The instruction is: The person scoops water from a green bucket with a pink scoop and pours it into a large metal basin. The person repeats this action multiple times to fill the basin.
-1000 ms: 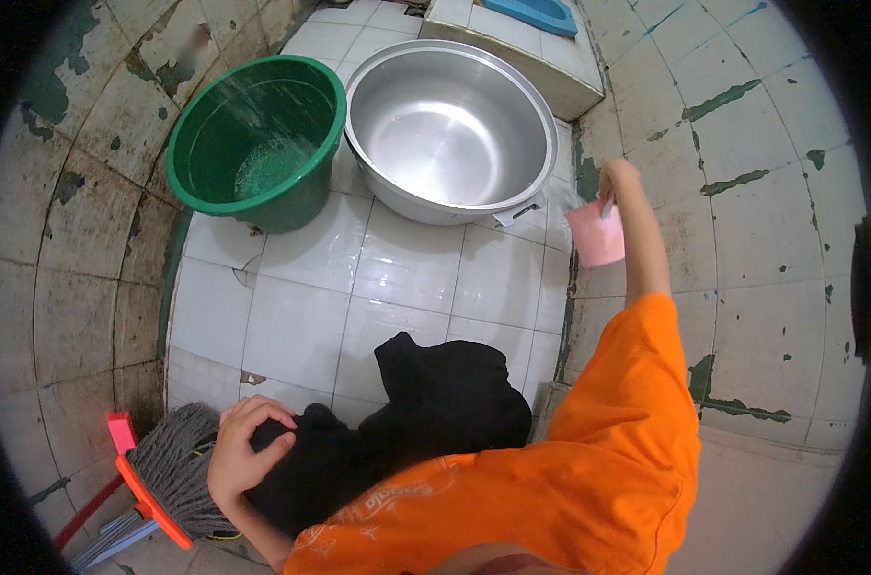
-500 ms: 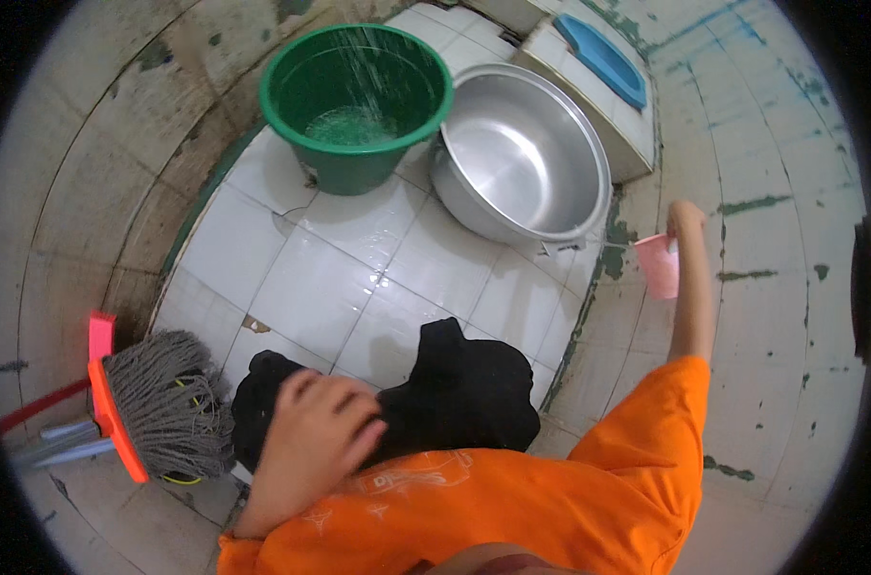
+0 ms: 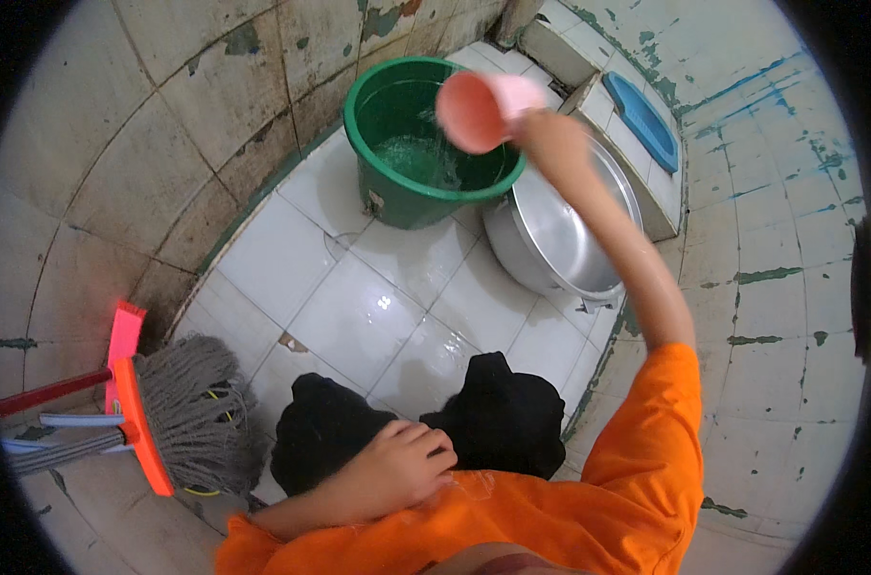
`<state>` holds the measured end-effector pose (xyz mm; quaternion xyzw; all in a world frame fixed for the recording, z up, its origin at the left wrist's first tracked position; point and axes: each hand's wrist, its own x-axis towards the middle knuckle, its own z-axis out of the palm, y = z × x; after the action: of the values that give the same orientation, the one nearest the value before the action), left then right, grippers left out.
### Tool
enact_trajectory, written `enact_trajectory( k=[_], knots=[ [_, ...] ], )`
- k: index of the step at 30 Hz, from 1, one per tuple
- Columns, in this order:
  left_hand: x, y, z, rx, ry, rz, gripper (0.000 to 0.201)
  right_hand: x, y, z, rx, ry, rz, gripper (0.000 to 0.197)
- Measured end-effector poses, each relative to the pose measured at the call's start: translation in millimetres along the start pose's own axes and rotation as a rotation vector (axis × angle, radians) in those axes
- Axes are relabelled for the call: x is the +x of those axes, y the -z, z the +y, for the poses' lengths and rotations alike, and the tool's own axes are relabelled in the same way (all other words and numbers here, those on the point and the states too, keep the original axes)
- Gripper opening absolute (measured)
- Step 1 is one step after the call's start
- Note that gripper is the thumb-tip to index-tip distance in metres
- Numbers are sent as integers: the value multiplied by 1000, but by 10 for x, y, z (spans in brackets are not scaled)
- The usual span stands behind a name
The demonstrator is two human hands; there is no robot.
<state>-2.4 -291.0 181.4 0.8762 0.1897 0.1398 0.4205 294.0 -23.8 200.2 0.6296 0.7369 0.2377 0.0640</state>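
Observation:
My right hand grips a pink plastic mug, slightly blurred, over the right side of a green bucket. The mug is tilted with its mouth facing left, and its contents cannot be made out. Below it, falling water ripples and splashes inside the bucket. A large silver metal pot stands against the bucket's right side, partly hidden by my right forearm. My left hand lies loosely on my lap at the hem of my orange shirt, fingers slightly bent and holding nothing.
A grey string mop with an orange head and a pink brush lean at the left wall. White floor tiles look wet. A blue squat toilet pan sits on a raised tiled step at the far right. Tiled walls enclose both sides.
My right hand has swung the mug from beside the right wall leftward and away from me, over the bucket. My left hand has moved right and settled on my lap. The view has shifted.

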Motion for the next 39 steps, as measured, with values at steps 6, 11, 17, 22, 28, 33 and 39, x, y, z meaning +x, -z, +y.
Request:
enact_trajectory(
  k=[6,11,17,22,28,33,39],
  knots=[
    [22,87,-254,-146,-12,-51,20,618,-1315,-1300,-187,300,-557,19],
    [148,166,-506,-212,-23,-100,21,803,-2449,-1318,-158,318,-502,21],
    [148,207,-677,-182,79,-231,28,959,-2334,-1664,-85,387,-594,37],
    [119,214,-592,-225,89,-191,27,828,-2374,-1579,30,473,-627,63],
    [96,180,-325,-169,65,-217,30,879,-2509,-1563,392,125,-676,30],
    [-68,68,-34,-180,46,-111,25,865,-1800,-1331,510,205,-600,44],
    [-230,-68,229,-154,-26,-12,17,425,-1584,-675,1030,-210,-540,57]
  ],
)
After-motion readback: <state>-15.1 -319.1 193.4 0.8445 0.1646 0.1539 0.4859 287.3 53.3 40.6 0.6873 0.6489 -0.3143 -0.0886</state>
